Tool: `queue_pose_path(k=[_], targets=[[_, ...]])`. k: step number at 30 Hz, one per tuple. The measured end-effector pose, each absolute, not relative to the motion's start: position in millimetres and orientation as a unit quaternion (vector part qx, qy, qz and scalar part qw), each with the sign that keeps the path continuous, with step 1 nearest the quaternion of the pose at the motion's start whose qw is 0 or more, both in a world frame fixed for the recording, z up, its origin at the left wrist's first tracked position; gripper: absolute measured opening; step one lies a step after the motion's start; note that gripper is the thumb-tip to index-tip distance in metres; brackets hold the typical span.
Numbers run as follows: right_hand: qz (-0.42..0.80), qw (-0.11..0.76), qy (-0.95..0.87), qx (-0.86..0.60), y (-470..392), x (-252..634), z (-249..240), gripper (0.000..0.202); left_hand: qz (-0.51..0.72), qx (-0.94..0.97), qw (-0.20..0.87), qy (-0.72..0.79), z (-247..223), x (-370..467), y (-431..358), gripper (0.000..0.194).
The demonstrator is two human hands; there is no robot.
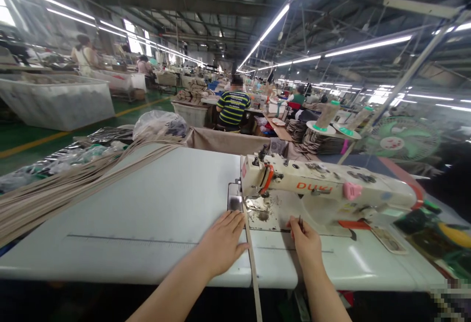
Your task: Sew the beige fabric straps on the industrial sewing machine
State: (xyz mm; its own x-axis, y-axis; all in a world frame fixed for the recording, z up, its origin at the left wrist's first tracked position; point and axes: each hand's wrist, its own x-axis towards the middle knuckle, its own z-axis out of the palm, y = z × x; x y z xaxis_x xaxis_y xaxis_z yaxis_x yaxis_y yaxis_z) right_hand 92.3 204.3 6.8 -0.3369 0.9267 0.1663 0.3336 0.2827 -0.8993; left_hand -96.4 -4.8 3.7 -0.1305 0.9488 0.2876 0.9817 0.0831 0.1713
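Note:
A white sewing machine (312, 185) with an orange band stands on the pale table. Below its lit needle area, a narrow beige strip (251, 258) runs down over the table's front edge. My left hand (226, 241) lies flat beside the strip, fingers stretched toward the needle plate and thumb at the strip. To the right of the plate, my right hand (305, 236) is closed around a small dark tool with some orange on it, probably small snips; most of it is hidden by the fingers.
Long beige strips (73, 185) lie across the table's left side. Thread cones (327, 116) and a green fan (403, 138) stand behind the machine. A person in a striped shirt (233, 107) sits ahead. A large white bin (59, 101) is at the far left.

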Motion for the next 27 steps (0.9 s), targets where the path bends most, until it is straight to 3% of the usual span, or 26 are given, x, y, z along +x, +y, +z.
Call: queue_pose_path(k=[27], targets=[[0.331,0.317,-0.769,-0.446,198,92,17,0.054,-0.239,-0.635,0.049,-0.733,-4,-94,-5,0.070]])
